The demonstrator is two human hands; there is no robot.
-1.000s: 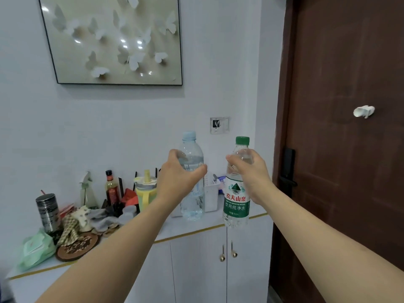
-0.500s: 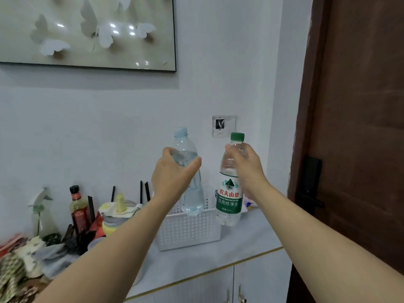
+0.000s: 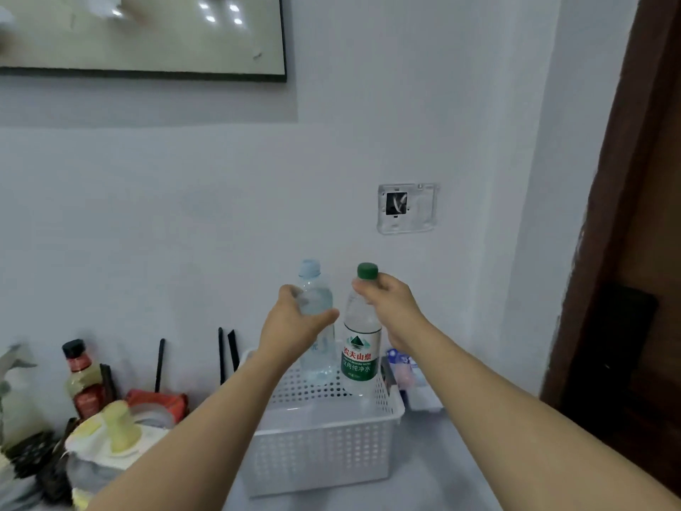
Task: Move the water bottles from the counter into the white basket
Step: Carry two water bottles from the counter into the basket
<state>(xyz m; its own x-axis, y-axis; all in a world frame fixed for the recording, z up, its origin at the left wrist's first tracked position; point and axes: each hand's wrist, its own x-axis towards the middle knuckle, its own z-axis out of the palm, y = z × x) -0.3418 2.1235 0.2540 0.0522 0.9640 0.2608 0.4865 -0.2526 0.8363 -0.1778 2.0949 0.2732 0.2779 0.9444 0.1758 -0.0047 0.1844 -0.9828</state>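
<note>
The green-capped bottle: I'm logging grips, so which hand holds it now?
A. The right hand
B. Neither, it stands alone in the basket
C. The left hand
A: the right hand grips the green-capped bottle near its neck, over the white basket; the left hand holds the blue-capped bottle.

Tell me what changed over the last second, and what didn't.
Both hands carried their bottles from above the counter edge down into the white perforated plastic basket. Unchanged: the left hand grips the clear blue-capped bottle, the right hand the green-capped, green-labelled bottle, both upright.
</note>
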